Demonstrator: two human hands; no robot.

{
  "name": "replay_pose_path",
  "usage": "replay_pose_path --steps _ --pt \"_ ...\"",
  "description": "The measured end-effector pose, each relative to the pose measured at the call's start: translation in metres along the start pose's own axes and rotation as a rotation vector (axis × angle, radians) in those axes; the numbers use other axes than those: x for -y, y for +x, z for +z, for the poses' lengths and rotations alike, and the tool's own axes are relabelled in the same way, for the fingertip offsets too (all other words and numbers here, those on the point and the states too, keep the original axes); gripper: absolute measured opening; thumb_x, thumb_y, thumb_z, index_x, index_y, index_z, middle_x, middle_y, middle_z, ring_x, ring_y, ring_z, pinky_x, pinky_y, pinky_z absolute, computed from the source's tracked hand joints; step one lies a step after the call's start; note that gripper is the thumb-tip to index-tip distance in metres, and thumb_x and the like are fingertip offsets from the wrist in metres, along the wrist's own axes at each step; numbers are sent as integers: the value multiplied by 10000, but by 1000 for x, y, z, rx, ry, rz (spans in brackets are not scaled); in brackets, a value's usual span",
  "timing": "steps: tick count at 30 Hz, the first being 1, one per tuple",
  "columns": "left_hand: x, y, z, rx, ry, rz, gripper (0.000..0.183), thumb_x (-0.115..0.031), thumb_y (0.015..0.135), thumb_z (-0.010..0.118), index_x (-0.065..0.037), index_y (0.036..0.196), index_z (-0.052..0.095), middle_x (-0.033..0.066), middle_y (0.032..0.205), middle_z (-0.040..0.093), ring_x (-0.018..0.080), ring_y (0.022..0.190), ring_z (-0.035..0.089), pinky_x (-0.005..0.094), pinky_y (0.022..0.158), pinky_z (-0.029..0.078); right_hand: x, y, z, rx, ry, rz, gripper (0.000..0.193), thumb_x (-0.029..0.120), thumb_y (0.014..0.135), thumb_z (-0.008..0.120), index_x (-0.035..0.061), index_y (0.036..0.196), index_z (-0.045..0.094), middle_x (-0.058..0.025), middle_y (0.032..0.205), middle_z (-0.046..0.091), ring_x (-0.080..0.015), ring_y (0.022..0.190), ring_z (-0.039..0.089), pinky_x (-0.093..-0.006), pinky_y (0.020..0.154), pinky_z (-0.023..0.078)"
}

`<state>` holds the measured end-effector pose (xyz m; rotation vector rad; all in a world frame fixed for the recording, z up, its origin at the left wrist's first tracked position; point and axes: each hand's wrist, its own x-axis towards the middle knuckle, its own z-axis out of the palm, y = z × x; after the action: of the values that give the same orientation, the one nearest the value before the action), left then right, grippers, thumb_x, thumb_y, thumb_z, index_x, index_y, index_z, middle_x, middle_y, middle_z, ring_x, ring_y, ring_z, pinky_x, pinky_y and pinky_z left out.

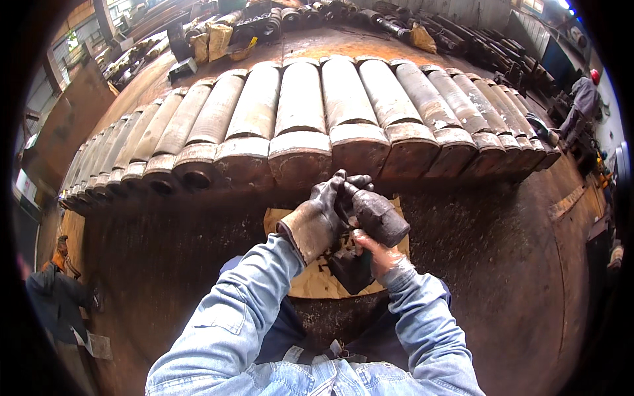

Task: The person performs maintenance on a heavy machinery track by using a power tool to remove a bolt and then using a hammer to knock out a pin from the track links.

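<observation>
A grimy black cordless power drill or impact driver (pixel 380 221) is held in front of me, its nose pointing up and left. My right hand (pixel 378 254), bare and dirty, is closed round its grip below the motor housing. The dark block at the grip's lower end (pixel 352 269) looks like a battery. My left hand (pixel 320 221) wears a dark-palmed glove with a tan cuff. Its fingers are closed at the tool's nose; anything small between them is hidden. Beneath both hands lies a brown cardboard sheet (pixel 310 285) with several small dark pieces on it.
A long row of thick metal cylinders (pixel 300 99) stretches across just ahead of my hands. Pipes and yellowish sacks (pixel 219 41) lie farther back. One person in a red helmet (pixel 581 102) is at the far right; another person (pixel 56 297) is at the left edge.
</observation>
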<state>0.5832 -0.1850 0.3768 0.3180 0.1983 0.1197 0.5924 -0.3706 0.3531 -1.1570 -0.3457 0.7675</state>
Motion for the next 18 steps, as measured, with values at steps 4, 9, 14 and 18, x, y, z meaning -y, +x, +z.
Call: replay_pose_path --steps 4,9,14,18 --pt "-2 22 -32 -95 313 96 222 -273 1014 607 -60 1077 609 191 1134 696 298 1022 679 478 896 578 -5 4 -2 24 -17 -11 338 103 907 720 34 1224 626 -26 973 641 -128 824 578 -289 722 471" --pt "-24 44 -96 -202 1330 158 169 -212 950 703 -74 1047 692 61 1002 730 169 896 670 307 813 543 -9 16 2 -49 -58 -42 362 90 886 737 10 1220 621 -27 992 640 -121 823 581 -289 690 483" --pt "-28 -10 -79 -347 1667 79 309 -267 877 813 -37 1075 756 88 1006 773 128 896 693 315 830 552 -13 33 10 -60 -55 -34 310 42 904 711 9 1203 637 -37 1038 646 -114 746 573 -283 637 483" --pt "-47 -38 -57 -350 1841 109 308 -260 890 790 -28 1088 752 98 997 776 140 886 703 323 835 558 -22 52 22 -84 -36 -8 333 48 908 715 0 1229 640 -34 1028 648 -116 732 576 -282 637 482"
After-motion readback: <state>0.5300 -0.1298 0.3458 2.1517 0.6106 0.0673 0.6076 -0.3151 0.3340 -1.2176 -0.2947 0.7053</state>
